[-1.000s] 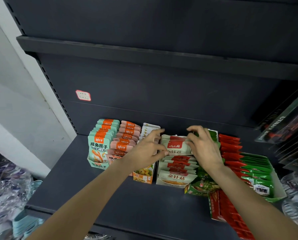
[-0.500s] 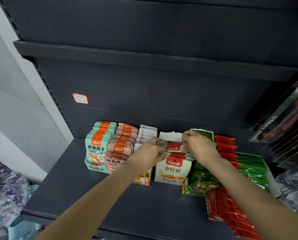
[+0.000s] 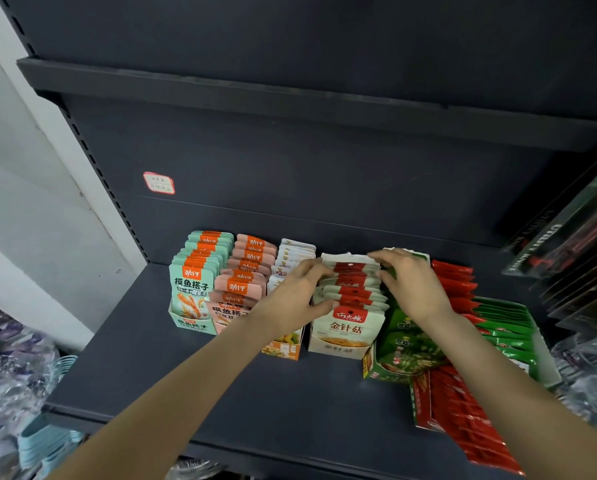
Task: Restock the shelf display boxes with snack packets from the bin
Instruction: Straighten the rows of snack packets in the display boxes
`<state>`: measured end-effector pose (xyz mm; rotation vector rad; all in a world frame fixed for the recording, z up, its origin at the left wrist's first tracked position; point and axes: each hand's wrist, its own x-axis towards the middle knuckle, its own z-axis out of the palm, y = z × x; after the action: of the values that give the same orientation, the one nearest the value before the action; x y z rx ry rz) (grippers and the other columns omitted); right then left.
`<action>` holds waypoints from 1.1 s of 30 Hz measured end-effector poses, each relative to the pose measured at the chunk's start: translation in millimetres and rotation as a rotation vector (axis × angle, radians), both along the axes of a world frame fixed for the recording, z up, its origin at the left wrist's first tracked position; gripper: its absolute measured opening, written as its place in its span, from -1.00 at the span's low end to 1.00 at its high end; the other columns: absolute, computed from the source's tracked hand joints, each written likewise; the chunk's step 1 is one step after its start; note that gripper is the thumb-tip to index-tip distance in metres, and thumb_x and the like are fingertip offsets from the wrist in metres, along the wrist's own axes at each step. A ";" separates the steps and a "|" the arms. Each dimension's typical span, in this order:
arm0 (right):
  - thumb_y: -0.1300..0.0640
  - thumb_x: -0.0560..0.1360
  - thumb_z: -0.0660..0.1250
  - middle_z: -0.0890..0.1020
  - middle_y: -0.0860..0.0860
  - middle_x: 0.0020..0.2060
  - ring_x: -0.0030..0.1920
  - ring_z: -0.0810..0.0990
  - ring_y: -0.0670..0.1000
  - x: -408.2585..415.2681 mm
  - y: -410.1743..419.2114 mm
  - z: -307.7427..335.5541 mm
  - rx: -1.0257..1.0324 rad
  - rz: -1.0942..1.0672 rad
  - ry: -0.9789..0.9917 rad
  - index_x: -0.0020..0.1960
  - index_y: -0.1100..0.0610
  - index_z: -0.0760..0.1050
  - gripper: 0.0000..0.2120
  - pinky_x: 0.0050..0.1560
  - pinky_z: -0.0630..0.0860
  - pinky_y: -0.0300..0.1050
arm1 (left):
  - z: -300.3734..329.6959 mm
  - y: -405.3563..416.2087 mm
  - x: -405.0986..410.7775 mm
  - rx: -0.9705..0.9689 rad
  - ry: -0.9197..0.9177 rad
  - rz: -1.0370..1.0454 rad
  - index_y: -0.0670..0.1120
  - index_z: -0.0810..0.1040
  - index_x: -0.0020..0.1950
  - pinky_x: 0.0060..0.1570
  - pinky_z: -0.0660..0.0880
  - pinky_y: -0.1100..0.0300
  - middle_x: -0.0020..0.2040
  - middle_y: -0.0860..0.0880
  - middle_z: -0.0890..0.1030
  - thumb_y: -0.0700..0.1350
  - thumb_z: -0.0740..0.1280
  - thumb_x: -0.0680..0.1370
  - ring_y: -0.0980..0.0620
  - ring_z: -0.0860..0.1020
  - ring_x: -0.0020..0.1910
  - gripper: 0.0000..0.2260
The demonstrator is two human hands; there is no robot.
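Once flat, white packets point(image 3: 350, 299) now upright.

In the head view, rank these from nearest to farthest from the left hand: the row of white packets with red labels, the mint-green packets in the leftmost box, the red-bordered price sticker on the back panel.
1. Row of white packets with red labels: touched by the left hand, on its right.
2. Mint-green packets: leftmost box, beyond the pink ones.
3. Red-bordered price sticker: up on the back panel.
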<state>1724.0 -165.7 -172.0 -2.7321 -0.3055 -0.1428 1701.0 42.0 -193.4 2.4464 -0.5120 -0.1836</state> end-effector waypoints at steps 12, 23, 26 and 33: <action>0.22 0.62 0.14 0.50 0.03 0.29 0.29 0.43 0.05 -4.2 1.4 -2.5 -0.155 0.035 0.059 0.40 0.05 0.38 -0.64 0.27 0.42 -0.03 | 0.8 -0.3 -4.4 0.153 -0.107 -0.084 0.04 0.06 0.54 0.34 0.27 0.21 0.55 0.12 -0.01 -0.01 0.10 0.64 0.10 0.12 0.49 -0.53; 0.14 0.58 0.24 0.51 0.09 0.24 0.20 0.52 0.05 -26.8 9.8 8.9 -0.075 0.047 0.157 0.32 0.16 0.46 -0.67 0.25 0.46 -0.10 | -1.5 -6.7 -16.1 0.122 -0.049 -0.025 -0.05 0.05 0.54 0.41 0.15 0.20 0.56 -0.01 -0.08 -0.07 0.10 0.65 0.00 0.11 0.51 -0.53; 0.16 0.62 0.14 0.45 0.10 0.30 0.27 0.47 0.06 -31.9 18.1 5.4 -0.147 0.089 0.168 0.33 0.22 0.44 -0.68 0.30 0.40 -0.13 | 2.8 -11.8 -21.4 0.029 0.129 -0.036 -0.05 -0.15 0.54 0.38 0.14 0.26 0.56 -0.01 -0.14 -0.15 0.11 0.64 0.00 0.08 0.51 -0.43; -0.16 0.61 -0.05 0.10 0.03 0.51 0.49 0.09 0.04 -46.2 14.1 4.9 -0.369 0.089 0.250 0.52 0.13 0.11 -0.42 0.48 0.13 -0.01 | 2.6 -23.6 -25.1 -0.149 0.236 -0.007 -0.01 -0.29 0.52 0.33 0.24 0.25 0.56 -0.01 -0.13 -0.30 0.17 0.56 0.01 0.09 0.51 -0.26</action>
<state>1677.8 -151.6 -167.0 -3.0467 -0.4148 0.3078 1675.9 18.4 -190.8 2.2406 -0.4145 -0.4164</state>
